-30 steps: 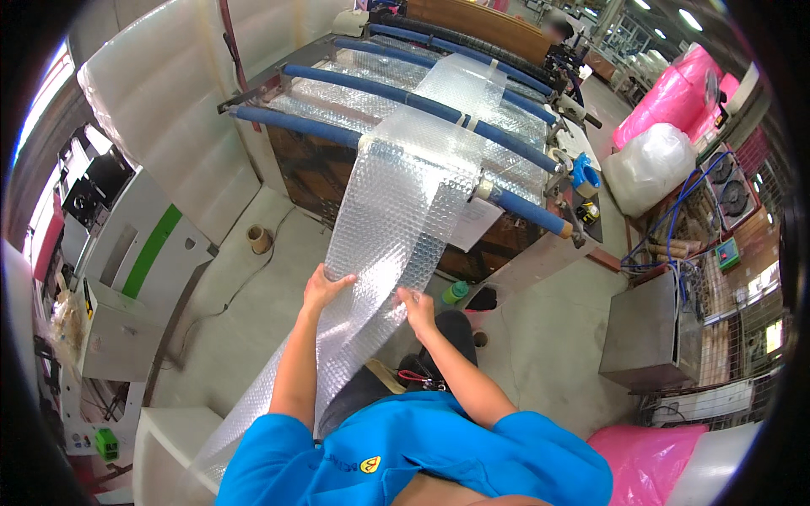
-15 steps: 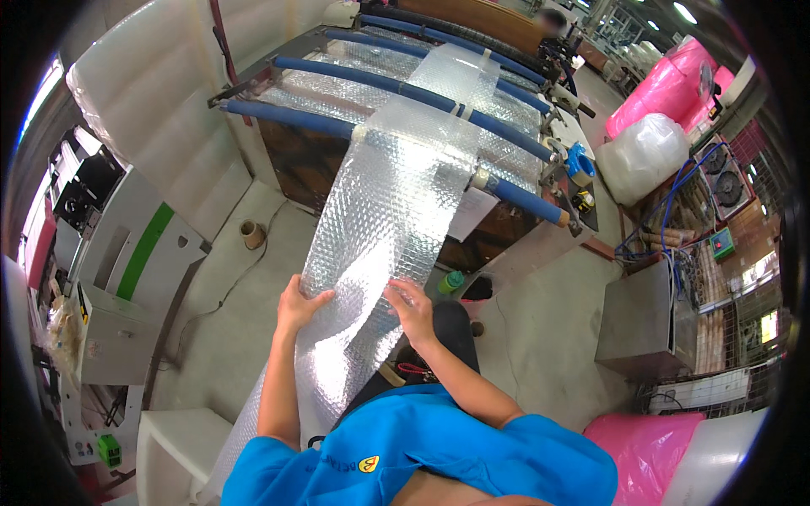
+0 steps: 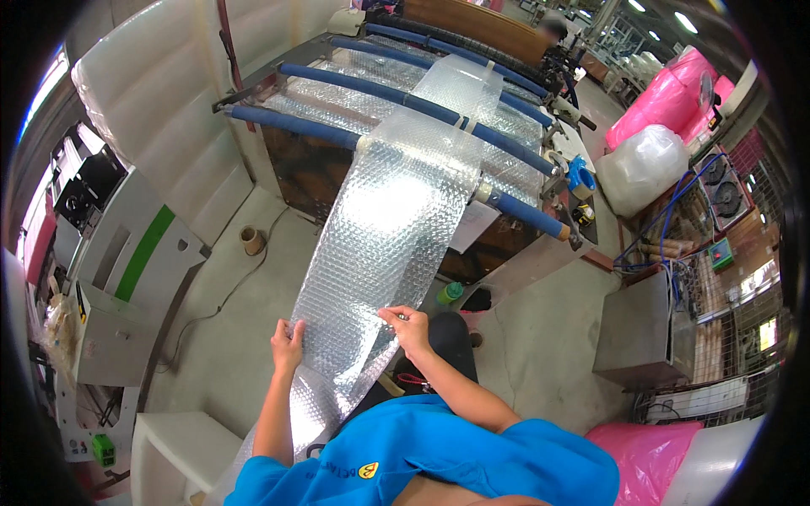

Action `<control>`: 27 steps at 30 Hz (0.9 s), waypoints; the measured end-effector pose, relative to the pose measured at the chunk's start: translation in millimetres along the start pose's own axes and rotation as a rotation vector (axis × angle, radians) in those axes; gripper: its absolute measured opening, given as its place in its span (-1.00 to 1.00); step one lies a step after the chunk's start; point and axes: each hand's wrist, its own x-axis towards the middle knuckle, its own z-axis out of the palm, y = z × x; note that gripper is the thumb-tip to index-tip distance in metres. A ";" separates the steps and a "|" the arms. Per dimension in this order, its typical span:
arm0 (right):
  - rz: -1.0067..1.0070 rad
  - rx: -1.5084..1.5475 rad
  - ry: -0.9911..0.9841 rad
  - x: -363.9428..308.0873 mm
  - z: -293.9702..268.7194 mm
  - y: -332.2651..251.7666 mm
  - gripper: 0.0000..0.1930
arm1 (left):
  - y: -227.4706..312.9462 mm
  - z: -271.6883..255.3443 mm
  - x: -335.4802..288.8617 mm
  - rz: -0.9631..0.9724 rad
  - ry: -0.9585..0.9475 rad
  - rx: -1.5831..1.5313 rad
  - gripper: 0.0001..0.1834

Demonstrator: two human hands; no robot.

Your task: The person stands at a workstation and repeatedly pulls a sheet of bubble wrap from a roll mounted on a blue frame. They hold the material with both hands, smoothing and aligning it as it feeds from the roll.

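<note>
Nearest, the left hand (image 3: 287, 344) pinches the left edge of a long bubble-wrap strip (image 3: 384, 244) with its fingers pressed together, and the right hand (image 3: 411, 329) pinches the right edge between thumb and fingers, the strip hanging on past a blue shirt (image 3: 439, 460). Just beyond, on the grey concrete floor (image 3: 540, 354), a green bottle (image 3: 450, 293) stands by the machine's foot and a cardboard core (image 3: 251, 240) lies to the left. The strip climbs over blue rollers (image 3: 295, 125); farther right sit a clear stuffed bag (image 3: 641, 169) and pink bags (image 3: 666, 97).
</note>
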 end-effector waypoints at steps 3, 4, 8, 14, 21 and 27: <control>0.027 0.015 0.002 -4.0 3.6 -2.6 -0.83 | -33.3 7.9 18.9 -0.036 -0.060 -0.063 -0.53; 0.014 0.026 -0.029 -0.2 4.3 -0.8 -0.83 | -49.5 17.1 35.6 -0.061 -0.091 -0.116 -0.56; 0.006 0.058 -0.066 10.8 6.5 11.0 -0.83 | 17.8 23.9 60.1 0.101 -0.090 -0.415 -0.59; -0.052 0.013 0.054 9.2 8.2 25.7 -0.85 | 60.0 21.3 63.3 0.176 -0.122 -0.037 -0.38; -0.022 -0.050 0.063 18.5 5.1 35.4 -0.84 | 58.1 30.0 65.8 0.157 -0.120 0.008 -0.38; -0.031 -0.145 0.071 15.3 2.9 38.1 -0.82 | 48.5 41.4 64.8 0.152 -0.089 0.090 -0.36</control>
